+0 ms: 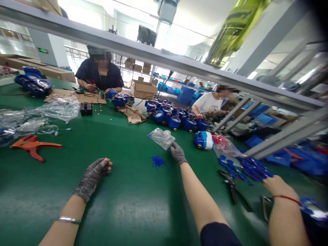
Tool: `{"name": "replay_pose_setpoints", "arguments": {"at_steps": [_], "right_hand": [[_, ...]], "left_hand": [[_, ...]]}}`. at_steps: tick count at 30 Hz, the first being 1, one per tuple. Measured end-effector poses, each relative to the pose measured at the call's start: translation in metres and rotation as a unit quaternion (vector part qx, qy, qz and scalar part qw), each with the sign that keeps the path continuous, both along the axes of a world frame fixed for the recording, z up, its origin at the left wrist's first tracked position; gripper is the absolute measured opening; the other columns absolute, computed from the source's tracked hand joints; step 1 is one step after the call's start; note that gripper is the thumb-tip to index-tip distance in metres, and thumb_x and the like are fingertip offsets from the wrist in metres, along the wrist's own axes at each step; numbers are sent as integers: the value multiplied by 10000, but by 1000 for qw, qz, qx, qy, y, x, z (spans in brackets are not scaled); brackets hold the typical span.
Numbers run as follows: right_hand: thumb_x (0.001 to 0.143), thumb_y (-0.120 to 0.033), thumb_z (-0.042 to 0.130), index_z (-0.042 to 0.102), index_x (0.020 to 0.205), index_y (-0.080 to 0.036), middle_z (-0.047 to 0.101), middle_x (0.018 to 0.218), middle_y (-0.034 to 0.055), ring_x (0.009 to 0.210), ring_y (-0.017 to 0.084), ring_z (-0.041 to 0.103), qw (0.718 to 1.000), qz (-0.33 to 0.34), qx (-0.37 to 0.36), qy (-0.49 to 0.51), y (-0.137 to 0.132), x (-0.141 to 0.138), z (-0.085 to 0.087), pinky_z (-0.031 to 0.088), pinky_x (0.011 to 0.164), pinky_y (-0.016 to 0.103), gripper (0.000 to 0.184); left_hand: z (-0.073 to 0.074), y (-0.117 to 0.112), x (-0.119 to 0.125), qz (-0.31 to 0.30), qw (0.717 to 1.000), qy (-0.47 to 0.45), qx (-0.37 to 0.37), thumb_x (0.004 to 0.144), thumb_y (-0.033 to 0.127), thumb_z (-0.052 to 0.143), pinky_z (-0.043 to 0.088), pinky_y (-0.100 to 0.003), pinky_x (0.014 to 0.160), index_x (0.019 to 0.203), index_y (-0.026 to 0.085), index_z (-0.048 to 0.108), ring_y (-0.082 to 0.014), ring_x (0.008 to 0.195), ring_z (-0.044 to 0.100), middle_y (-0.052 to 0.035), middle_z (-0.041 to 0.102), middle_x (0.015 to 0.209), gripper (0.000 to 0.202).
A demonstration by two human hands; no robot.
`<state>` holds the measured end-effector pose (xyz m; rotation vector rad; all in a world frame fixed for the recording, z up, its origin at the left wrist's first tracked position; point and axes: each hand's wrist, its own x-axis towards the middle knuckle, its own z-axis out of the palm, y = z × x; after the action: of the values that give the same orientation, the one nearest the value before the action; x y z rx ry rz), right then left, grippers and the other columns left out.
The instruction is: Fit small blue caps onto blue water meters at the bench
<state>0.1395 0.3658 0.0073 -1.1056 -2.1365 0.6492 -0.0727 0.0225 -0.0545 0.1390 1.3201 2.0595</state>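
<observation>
My right hand point(178, 153), in a grey glove, reaches far across the green table point(123, 191) and pinches the near edge of a small clear plastic bag point(161, 137). A little heap of tiny blue parts point(157, 160) lies just left of that hand. My left hand point(94, 173), also in a grey glove with bare fingertips, rests on the table with its fingers curled in; nothing shows in it. A silver bracelet sits on my left wrist.
A co-worker's bare hand point(278, 186) with a red string reaches into a pile of blue caps point(247, 167) at the right, near dark pliers point(232, 186). Blue meters point(179, 119), a white-blue meter point(204, 140), an orange tool point(33, 146) and clear bags point(57, 107) lie around. Two people sit opposite.
</observation>
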Motion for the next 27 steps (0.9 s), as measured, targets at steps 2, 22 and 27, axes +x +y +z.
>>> {"name": "replay_pose_setpoints", "arguments": {"at_steps": [2,22,27], "right_hand": [[772,-286,516,690,995,-221,711,874,63,850,215,642,1000,-19,-2,-4,11,-3,-2,493,809,320,291],[824,-584,554,508,1364,-199,540,1337,130,1260,287,465,953,231,155,-119,-70,-8,-80,330,1086,465,664],[906,-417,499,620,1247,-245,594,1278,82,1204,246,513,937,258,202,-121,-72,-19,-78,355,1059,432,401]], "left_hand": [[-1,-1,-1,-8,1000,1,-4,569,269,878,593,-298,622,935,124,689,-207,694,679,-114,720,863,437],[-3,9,-12,-20,998,17,-64,627,191,792,594,-298,642,907,139,671,-186,681,672,-84,717,815,309],[-5,12,-12,-33,996,44,-69,666,183,773,594,-296,652,940,126,666,-191,696,675,-106,716,850,299]]}}
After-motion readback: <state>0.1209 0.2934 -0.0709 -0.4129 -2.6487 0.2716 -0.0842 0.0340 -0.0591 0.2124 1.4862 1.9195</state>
